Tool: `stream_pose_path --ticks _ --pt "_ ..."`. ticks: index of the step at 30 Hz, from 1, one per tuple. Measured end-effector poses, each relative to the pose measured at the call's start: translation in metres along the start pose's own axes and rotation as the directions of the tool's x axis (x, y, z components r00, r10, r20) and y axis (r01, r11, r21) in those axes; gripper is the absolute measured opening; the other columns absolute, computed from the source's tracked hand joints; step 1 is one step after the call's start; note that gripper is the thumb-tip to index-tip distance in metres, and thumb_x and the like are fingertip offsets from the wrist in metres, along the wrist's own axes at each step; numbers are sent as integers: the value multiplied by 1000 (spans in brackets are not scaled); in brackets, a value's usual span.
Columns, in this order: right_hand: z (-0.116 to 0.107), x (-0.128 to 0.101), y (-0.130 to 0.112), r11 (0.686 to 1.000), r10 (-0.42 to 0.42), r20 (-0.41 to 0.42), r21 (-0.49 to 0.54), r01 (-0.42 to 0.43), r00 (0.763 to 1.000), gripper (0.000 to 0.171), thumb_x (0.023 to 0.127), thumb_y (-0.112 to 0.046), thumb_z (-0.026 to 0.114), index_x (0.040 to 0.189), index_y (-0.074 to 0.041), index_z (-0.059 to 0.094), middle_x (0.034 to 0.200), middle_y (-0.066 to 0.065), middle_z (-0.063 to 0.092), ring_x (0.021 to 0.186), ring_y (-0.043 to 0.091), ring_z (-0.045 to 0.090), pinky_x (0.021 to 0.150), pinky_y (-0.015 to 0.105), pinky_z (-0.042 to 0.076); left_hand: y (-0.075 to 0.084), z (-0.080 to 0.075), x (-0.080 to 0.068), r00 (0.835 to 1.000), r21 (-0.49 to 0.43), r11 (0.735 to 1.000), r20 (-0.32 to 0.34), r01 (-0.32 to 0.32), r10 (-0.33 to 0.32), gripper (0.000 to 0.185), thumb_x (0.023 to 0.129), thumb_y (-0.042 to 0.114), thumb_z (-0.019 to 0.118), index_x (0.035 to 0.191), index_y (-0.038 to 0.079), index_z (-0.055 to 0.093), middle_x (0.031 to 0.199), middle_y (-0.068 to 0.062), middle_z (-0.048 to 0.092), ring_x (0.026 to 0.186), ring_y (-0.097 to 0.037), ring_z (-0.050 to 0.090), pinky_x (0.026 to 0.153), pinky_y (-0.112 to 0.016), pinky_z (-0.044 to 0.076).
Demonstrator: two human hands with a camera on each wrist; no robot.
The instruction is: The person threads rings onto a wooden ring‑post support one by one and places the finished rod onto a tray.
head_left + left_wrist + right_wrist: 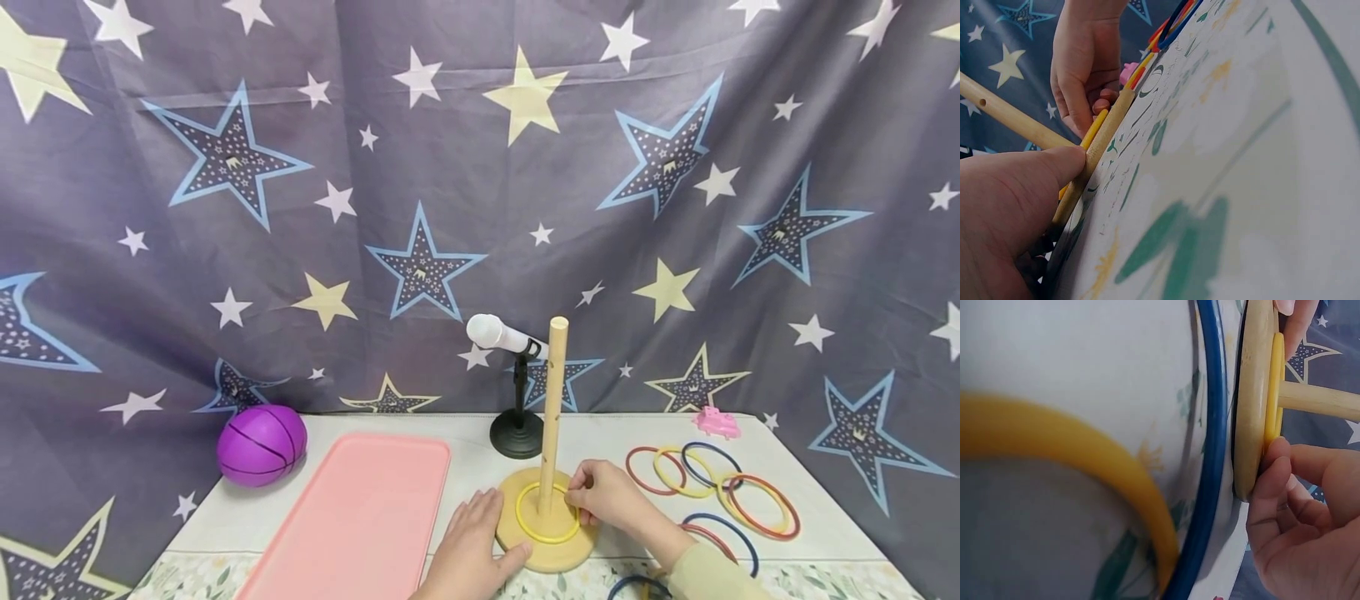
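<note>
A round wooden base with an upright wooden peg stands in front of me. Around the peg's foot, a yellow ring lies on the base. My right hand pinches the ring's right side between thumb and fingers, as the right wrist view also shows at the yellow ring. Against the base's left edge rests my left hand, fingers extended and thumb at the front rim. In the left wrist view, the left thumb touches the base's edge.
Several red, yellow and blue rings lie to the right, some beneath my right forearm. A pink tray and a purple ball are on the left. Behind the peg stands a white microphone; a pink toy sits at the back right.
</note>
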State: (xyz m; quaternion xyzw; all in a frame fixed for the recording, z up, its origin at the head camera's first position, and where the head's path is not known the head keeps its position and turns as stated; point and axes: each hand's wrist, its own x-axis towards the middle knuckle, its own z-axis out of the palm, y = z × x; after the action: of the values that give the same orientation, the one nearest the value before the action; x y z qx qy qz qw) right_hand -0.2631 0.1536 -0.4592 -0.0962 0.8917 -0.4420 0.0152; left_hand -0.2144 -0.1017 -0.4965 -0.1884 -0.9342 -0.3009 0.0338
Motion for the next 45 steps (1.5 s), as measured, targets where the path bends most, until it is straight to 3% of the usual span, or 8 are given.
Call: stream_pose_path --ticks 11,21,28,36,45 --pt "-12 -3 -1 996 6 52 88 -11 999 12 97 -1 79 94 -2 67 72 7 67 56 16 66 54 35 61 -2 2 4 1000 -12 1000 28 14 -14 96 100 61 74 160 -9 49 165 -28 49 157 -48 40 129 -67 28" --pt "-21 -24 -1 987 40 27 155 -44 999 11 99 -4 79 98 -1 68 79 9 66 59 16 66 54 27 57 -12 14 -5 999 -23 999 -17 -32 32 96 99 62 74 156 -13 52 161 -30 52 153 -51 45 126 -70 31" --pt "-32 -39 0 976 19 60 213 -31 998 11 101 -7 78 105 0 70 88 9 67 63 18 69 56 27 57 -5 6 -3 1000 -8 1000 3 -13 13 94 100 58 75 158 -12 50 164 -31 49 156 -50 40 129 -68 27" --pt "-59 -43 -5 978 35 36 204 -42 999 21 104 -14 78 116 2 73 97 8 72 72 22 69 64 29 60 0 -1 2 998 -7 999 -53 -44 43 92 101 54 75 160 -11 48 166 -29 47 158 -47 39 131 -65 26" --pt "-71 -57 7 979 55 128 187 -78 990 30 105 -21 79 123 1 73 107 6 72 76 22 67 65 34 58 1 0 -3 999 10 1000 -46 -18 19 91 101 54 75 160 -10 48 167 -28 46 159 -45 38 132 -62 25"
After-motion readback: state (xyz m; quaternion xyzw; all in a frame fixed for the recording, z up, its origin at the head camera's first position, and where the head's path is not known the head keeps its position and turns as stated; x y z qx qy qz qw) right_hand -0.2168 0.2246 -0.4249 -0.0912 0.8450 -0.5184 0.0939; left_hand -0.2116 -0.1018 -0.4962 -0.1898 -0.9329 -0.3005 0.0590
